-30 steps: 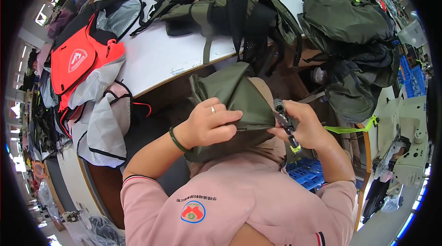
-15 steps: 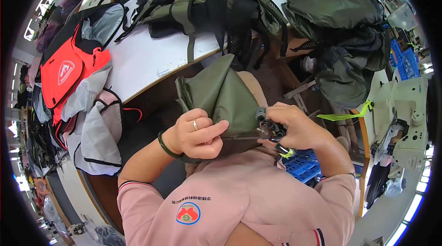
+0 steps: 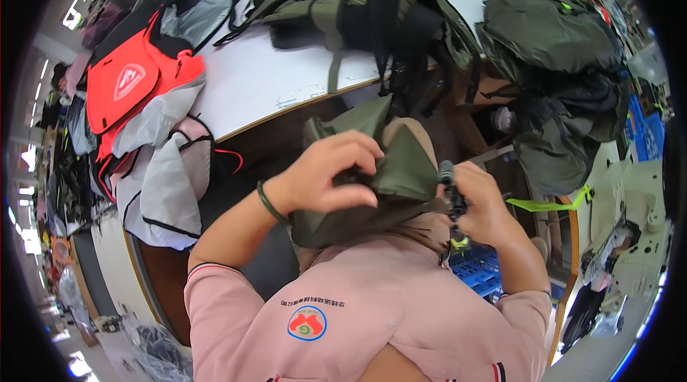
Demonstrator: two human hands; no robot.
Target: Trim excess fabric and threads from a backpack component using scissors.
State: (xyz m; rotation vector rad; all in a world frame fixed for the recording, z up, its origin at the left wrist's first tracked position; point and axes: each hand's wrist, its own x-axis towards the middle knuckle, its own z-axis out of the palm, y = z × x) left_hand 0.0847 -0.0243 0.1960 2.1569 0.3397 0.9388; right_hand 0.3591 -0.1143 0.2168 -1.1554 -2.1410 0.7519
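- The olive fabric point(image 3: 406, 171) is lying across the person's lap, bunching in loose folds, so no clear long axis is showing; one fold is peaking toward the table.
- The left hand point(image 3: 333, 171) is hovering over or lightly touching the fabric's left part, which I cannot tell; its thumb and fingers are standing apart, curving around a gap and clamping nothing.
- A dark slender tool point(image 3: 451, 192) is standing just beside the fabric's right edge, its long axis running roughly away from the body.
- The right hand point(image 3: 478, 196) is gripping that tool, its fingers closing around it; the left is being the nearer to the fabric's middle.
- Both elbows are bending outward, the forearms angling inward, the hands staying apart.
- Beyond, an olive-and-black backpack point(image 3: 358, 21) is resting on the white table point(image 3: 261, 85).
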